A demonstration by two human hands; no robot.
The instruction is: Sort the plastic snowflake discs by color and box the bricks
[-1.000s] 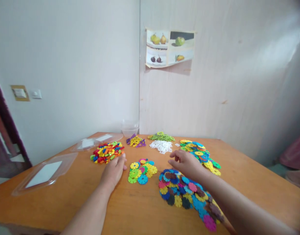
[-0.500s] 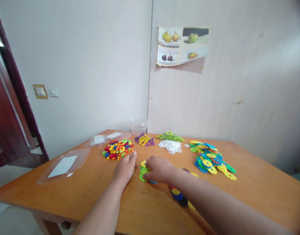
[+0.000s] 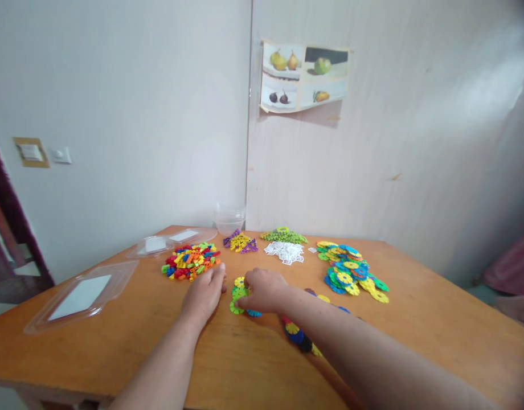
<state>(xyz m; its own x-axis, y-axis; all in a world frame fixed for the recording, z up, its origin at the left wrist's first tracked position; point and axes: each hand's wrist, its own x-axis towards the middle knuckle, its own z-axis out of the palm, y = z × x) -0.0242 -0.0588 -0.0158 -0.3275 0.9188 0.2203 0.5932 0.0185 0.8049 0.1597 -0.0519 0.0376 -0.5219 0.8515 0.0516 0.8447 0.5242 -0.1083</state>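
Observation:
My left hand (image 3: 203, 294) lies flat on the wooden table (image 3: 437, 319), fingers stretched out, just below a heap of small red, yellow and blue bricks (image 3: 189, 262). My right hand (image 3: 262, 290) rests with curled fingers on a small pile of green, yellow and blue flower discs (image 3: 237, 295), covering most of it. My right forearm crosses a larger pile of mixed discs (image 3: 299, 336), hiding most of that pile. What the right fingers hold is hidden.
Farther back lie purple-yellow pieces (image 3: 240, 242), green pieces (image 3: 283, 234), white pieces (image 3: 284, 251) and another disc pile (image 3: 349, 272). A clear tub (image 3: 229, 218) stands by the wall. Clear lids (image 3: 80, 295) (image 3: 168, 244) lie at the left near the table edge.
My right hand moved left from the far disc piles onto the small disc pile and stays there. The left hand has kept its place. The camera view swung a little.

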